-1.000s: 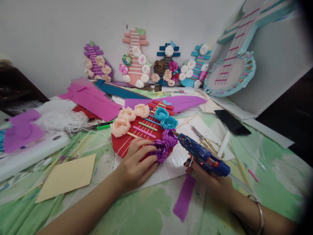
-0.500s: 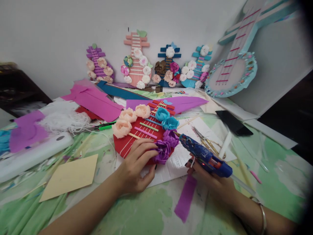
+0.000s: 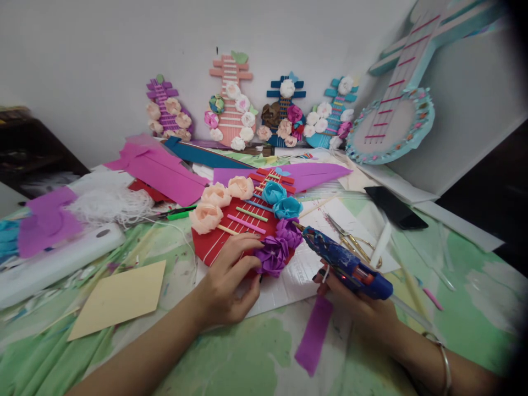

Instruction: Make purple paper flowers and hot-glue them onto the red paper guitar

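Note:
A red guitar-shaped craft [image 3: 210, 242] lies at the middle, with peach, blue and purple paper flowers around its strings. My left hand [image 3: 235, 275] is closed at its lower edge, fingertips on the lower purple flower [image 3: 272, 256]. In my right hand [image 3: 358, 308] is a blue glue gun [image 3: 346, 264], its nozzle beside the upper purple flower [image 3: 289, 232]. A purple paper strip [image 3: 314, 335] hangs or lies just below the right fingers; which of the two I cannot tell.
Gold-handled scissors [image 3: 352, 242] and a black phone [image 3: 396, 207] lie to the right. On the left are a cream card [image 3: 119, 300], white string [image 3: 109, 203] and a white device [image 3: 61, 264]. Several decorated guitars, one pink [image 3: 229, 124], lean on the back wall.
The fingers of my left hand have drawn in slightly at the lower purple flower. My right hand and the glue gun have hardly moved.

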`<state>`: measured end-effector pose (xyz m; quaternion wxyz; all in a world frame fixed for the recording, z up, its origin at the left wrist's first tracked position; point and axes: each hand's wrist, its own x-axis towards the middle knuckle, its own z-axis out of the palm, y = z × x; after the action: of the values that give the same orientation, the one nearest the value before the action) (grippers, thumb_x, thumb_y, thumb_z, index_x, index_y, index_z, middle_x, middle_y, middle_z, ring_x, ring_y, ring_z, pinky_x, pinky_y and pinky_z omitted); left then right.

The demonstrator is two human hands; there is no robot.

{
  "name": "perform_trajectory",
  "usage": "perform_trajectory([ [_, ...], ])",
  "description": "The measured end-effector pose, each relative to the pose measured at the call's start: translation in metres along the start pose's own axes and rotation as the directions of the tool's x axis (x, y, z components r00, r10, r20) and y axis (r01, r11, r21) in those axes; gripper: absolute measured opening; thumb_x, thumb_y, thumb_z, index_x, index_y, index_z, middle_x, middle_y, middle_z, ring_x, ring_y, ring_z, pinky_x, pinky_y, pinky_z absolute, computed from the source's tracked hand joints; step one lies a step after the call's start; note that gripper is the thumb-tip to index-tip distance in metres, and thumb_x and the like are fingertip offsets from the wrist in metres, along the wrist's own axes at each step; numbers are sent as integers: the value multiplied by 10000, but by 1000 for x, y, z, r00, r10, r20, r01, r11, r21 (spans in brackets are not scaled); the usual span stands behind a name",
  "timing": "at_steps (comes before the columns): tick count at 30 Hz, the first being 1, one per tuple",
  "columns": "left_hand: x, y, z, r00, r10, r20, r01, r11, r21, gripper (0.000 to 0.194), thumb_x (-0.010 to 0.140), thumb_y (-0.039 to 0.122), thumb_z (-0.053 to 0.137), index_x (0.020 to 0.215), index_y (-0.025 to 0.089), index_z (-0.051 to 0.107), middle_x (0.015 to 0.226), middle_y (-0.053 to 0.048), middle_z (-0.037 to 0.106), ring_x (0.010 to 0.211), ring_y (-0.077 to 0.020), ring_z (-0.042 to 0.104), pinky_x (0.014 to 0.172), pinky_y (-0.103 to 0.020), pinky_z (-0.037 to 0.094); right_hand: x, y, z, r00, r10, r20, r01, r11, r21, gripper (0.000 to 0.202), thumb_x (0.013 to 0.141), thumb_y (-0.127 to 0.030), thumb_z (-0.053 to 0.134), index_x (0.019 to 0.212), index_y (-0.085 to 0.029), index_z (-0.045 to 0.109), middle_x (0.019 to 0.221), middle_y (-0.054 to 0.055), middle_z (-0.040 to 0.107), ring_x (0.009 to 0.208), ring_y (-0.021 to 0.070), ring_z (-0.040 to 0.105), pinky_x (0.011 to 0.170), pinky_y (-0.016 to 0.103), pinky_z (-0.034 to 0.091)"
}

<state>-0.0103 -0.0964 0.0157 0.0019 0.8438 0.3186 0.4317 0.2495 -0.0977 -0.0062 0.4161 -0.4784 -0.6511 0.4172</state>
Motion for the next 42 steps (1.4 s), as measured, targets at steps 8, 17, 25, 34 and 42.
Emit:
perform_trajectory([
  [8, -1, 1, 0, 999, -50, -5, 50, 999, -7, 255, 715, 31, 526, 935, 162, 522, 1123, -156, 547, 1114, -295, 511, 911, -498, 463, 1, -5, 1, 1000, -3, -7, 3, 1000, 27, 177, 847, -359, 580, 935, -206, 577, 724, 27, 674, 634, 173, 672, 596, 267, 555],
  [17, -2, 1, -1, 998, -57, -3, 57, 998, -20, 221, 703, 17, 508, 866, 166, 502, 1142, -162, 536, 1125, -299, 503, 913, -501, 457, 0, -3, -1, 1000, 6, 1, -6, 1000, 12, 200, 856, -376, 569, 960, -205, 568, 704, 33, 673, 662, 185, 675, 624, 285, 564],
  [25, 0, 2, -1, 997, -67, -38, 67, 998, -12, 287, 705, 23, 522, 950, 167, 480, 1147, -159, 537, 1110, -290, 513, 887, -479, 472, -1, -4, 1, 1000, 3, -24, -2, 999, 53, 212, 851, -387, 573, 973, -214, 566, 720, 37, 680, 662, 195, 679, 619, 303, 567],
  [34, 0, 1, 0, 996, -43, -74, 48, 996, 74, 308, 713, 115, 665, 977, 158, 512, 1049, -122, 538, 989, -251, 520, 842, -436, 474, -1, -5, 0, 999, -22, -24, 22, 1000, 15, 187, 852, -370, 575, 953, -213, 570, 674, 23, 676, 708, 191, 679, 627, 273, 554],
  [42, -2, -3, 2, 1000, -6, -29, 11, 979, 204, 313, 731, 193, 682, 1023, 174, 572, 1131, -133, 514, 1050, -279, 494, 886, -479, 443, -1, -3, 0, 999, 4, -35, -5, 1000, -10, 160, 851, -355, 570, 928, -214, 579, 666, 21, 678, 736, 202, 684, 643, 279, 553],
])
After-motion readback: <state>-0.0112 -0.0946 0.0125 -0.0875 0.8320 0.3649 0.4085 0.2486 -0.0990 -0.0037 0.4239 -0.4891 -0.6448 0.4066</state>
